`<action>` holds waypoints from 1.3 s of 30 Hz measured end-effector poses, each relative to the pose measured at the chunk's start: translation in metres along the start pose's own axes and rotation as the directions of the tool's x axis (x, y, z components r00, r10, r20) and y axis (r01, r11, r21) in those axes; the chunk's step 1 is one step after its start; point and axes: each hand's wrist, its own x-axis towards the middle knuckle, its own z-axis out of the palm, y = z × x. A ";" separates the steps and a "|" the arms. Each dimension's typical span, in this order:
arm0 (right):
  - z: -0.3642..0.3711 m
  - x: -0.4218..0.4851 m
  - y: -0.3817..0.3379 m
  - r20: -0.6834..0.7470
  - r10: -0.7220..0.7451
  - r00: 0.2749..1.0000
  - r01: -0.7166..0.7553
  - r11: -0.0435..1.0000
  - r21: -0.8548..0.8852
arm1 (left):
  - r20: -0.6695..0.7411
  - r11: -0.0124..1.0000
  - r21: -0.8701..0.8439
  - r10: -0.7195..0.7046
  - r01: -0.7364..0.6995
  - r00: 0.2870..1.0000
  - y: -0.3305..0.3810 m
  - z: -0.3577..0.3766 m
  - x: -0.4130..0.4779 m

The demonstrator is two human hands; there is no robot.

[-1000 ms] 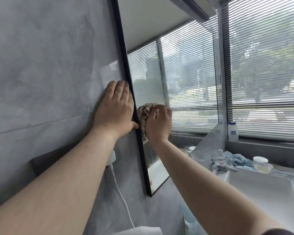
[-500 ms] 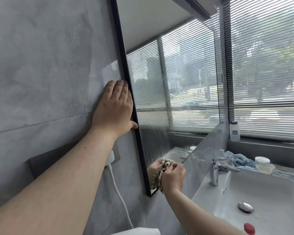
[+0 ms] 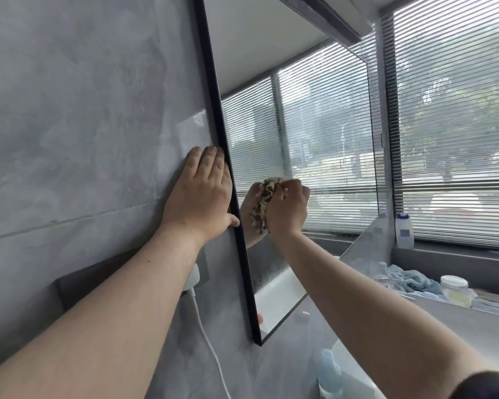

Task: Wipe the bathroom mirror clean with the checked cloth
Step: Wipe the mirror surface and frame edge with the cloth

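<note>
The right grip (image 3: pixel 288 208) is clenched round the bunched beige-and-brown checked cloth (image 3: pixel 264 203), pressing it to the glass of the black-framed rectangular mirror (image 3: pixel 314 125) near its left edge, about mid-height. The left grip (image 3: pixel 202 197) lies flat, fingers straight, on the grey stone-look wall tile (image 3: pixel 84 110), its thumb seemingly touching the frame.

Our right hand (image 3: pixel 287 210) and its bunched cloth (image 3: pixel 264 203) now sit at mid-frame on the mirror (image 3: pixel 314 139), up from the lower corner where we had them half a second ago.
</note>
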 end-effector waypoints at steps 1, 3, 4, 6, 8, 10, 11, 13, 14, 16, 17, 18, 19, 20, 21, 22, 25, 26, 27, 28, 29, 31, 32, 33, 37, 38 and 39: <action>0.000 -0.001 0.004 0.003 0.003 1.000 -0.003 1.000 0.001 | 0.001 1.000 -0.002 0.003 -0.003 1.000 0.000 0.000 0.000; 0.000 -0.007 0.018 -0.002 0.024 1.000 -0.024 1.000 0.015 | -0.001 1.000 0.001 0.001 -0.001 1.000 0.000 0.000 0.000; 0.000 -0.011 0.028 -0.009 0.046 0.999 -0.046 0.999 0.014 | 0.002 1.000 0.003 0.002 -0.002 1.000 0.000 0.000 0.000; 0.000 -0.019 0.050 -0.023 0.113 0.993 -0.113 0.994 -0.006 | 0.006 1.000 0.003 0.005 -0.005 1.000 0.001 -0.001 0.000; -0.002 -0.025 0.077 -0.037 0.189 0.981 -0.190 0.982 -0.015 | 0.003 1.000 0.006 0.005 -0.005 1.000 0.000 -0.001 0.000; -0.005 -0.036 0.110 -0.052 0.272 0.961 -0.274 0.961 -0.031 | 0.006 1.000 0.007 0.003 -0.003 1.000 0.000 -0.001 -0.001; -0.008 -0.044 0.127 -0.059 0.316 0.947 -0.319 0.947 -0.047 | 0.004 1.000 0.008 0.003 -0.003 1.000 0.000 -0.001 0.000; -0.014 -0.064 0.158 -0.072 0.406 0.911 -0.411 0.908 -0.083 | -0.001 1.000 0.001 0.006 -0.006 1.000 0.001 -0.002 0.000; -0.016 -0.075 0.171 -0.079 0.444 0.893 -0.450 0.888 -0.097 | -0.001 1.000 -0.004 0.006 -0.006 1.000 0.001 -0.001 -0.001; -0.019 -0.090 0.183 -0.076 0.485 0.871 -0.490 0.865 -0.111 | -0.004 1.000 -0.012 0.003 -0.003 1.000 0.001 -0.001 0.000; -0.019 -0.093 0.184 -0.067 0.493 0.867 -0.498 0.860 -0.115 | -0.006 1.000 -0.015 0.003 -0.003 1.000 0.000 -0.001 0.000; -0.019 -0.093 0.184 -0.059 0.499 0.865 -0.502 0.857 -0.119 | -0.006 1.000 -0.018 0.004 -0.004 1.000 0.000 0.000 0.000; -0.018 -0.090 0.181 -0.058 0.498 0.865 -0.501 0.857 -0.118 | -0.004 1.000 -0.019 0.007 -0.007 1.000 0.000 0.000 0.001; -0.018 -0.086 0.178 -0.061 0.482 0.874 -0.486 0.867 -0.111 | -0.003 1.000 -0.018 0.008 -0.008 1.000 0.000 0.001 0.001; -0.018 -0.080 0.171 -0.067 0.449 0.891 -0.454 0.885 -0.103 | -0.004 1.000 -0.017 0.005 -0.005 1.000 0.000 0.001 0.001; -0.018 -0.072 0.162 -0.072 0.413 0.908 -0.418 0.904 -0.089 | -0.005 1.000 -0.014 0.003 -0.003 1.000 0.000 0.001 0.001; -0.012 -0.041 0.120 -0.085 0.332 0.939 -0.334 0.942 -0.017 | -0.007 1.000 -0.013 0.004 -0.004 1.000 0.000 0.001 0.002; -0.008 -0.031 0.103 -0.086 0.318 0.944 -0.317 0.948 0.021 | -0.007 1.000 -0.016 0.005 -0.005 1.000 0.000 0.001 0.001; -0.005 -0.023 0.087 -0.083 0.293 0.952 -0.289 0.955 0.065 | -0.007 1.000 -0.019 0.002 -0.002 1.000 0.000 0.001 0.001; -0.001 -0.014 0.071 -0.079 0.255 0.964 -0.246 0.963 0.106 | -0.005 1.000 -0.023 -0.003 0.003 1.000 0.000 0.001 0.001; 0.002 -0.007 0.054 -0.071 0.203 0.977 -0.192 0.972 0.138 | 0.000 1.000 -0.028 -0.007 0.007 1.000 0.000 0.001 0.001; 0.007 0.010 0.025 -0.057 0.090 0.994 -0.079 0.982 0.173 | 0.004 0.999 -0.035 -0.005 0.005 1.000 0.000 0.001 0.002; 0.009 0.019 0.014 -0.056 0.048 0.997 -0.038 0.983 0.178 | 0.003 0.999 -0.038 0.000 0.000 1.000 0.000 0.000 0.002; 0.010 0.026 0.006 -0.059 0.013 0.998 -0.002 0.985 0.174 | 0.002 0.999 -0.041 0.003 -0.003 1.000 0.000 0.000 0.001; 0.011 0.045 0.013 -0.048 -0.055 0.997 0.062 0.988 0.144 | -0.006 0.999 -0.040 0.007 -0.007 1.000 -0.001 0.000 0.001; 0.010 0.046 0.022 -0.040 -0.053 0.998 0.058 0.989 0.135 | -0.008 0.999 -0.041 0.008 -0.008 1.000 -0.001 -0.001 0.001; 0.009 0.046 0.032 -0.035 -0.044 0.998 0.048 0.990 0.131 | -0.011 0.999 -0.041 0.007 -0.008 1.000 -0.001 -0.001 0.000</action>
